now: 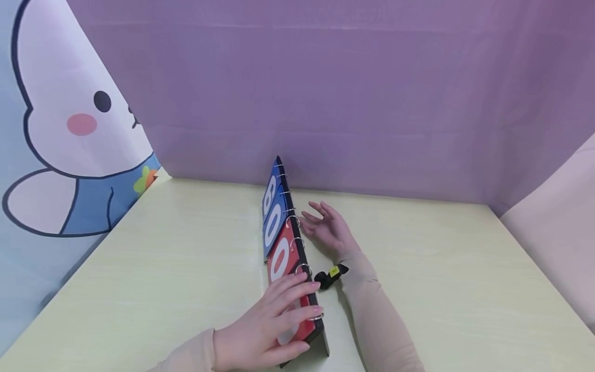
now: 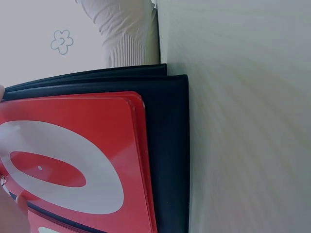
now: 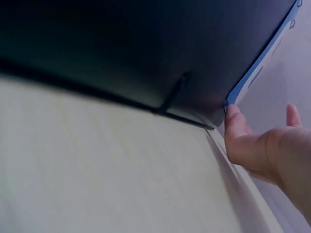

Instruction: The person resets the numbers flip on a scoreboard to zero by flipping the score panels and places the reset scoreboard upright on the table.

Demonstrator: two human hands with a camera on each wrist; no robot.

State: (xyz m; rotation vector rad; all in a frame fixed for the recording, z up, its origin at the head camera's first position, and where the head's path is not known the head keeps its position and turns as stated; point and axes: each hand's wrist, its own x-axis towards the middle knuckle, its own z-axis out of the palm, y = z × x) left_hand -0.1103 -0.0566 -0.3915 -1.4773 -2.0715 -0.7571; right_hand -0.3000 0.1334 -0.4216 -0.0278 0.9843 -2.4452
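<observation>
Lower centre, a white-on-red number card (image 1: 307, 328) is mostly covered by the loosely spread left hand (image 1: 267, 323); black ring-bound scoreboard (image 1: 283, 248), red/blue cards, seen steeply angled; right hand (image 1: 327, 231) relaxed, empty.

Scoreboard (image 1: 303, 257), one; blue number stacks (image 1: 273, 225), two; red number stacks (image 1: 280, 260), two; hands (image 1: 267, 325), two; black wrist device (image 1: 325, 280), one.

The head camera looks forward and down across the table (image 1: 465, 289) to the purple backdrop (image 1: 325, 93), the scoreboard (image 1: 281, 258) ahead. The left wrist camera, rolled sideways, faces the red cards (image 2: 97, 160) up close; the head view shares them. The right wrist camera sits low, tilted, near the scoreboard's dim back, seemingly facing its far end; the head view shares the right hand (image 3: 272, 150).
</observation>
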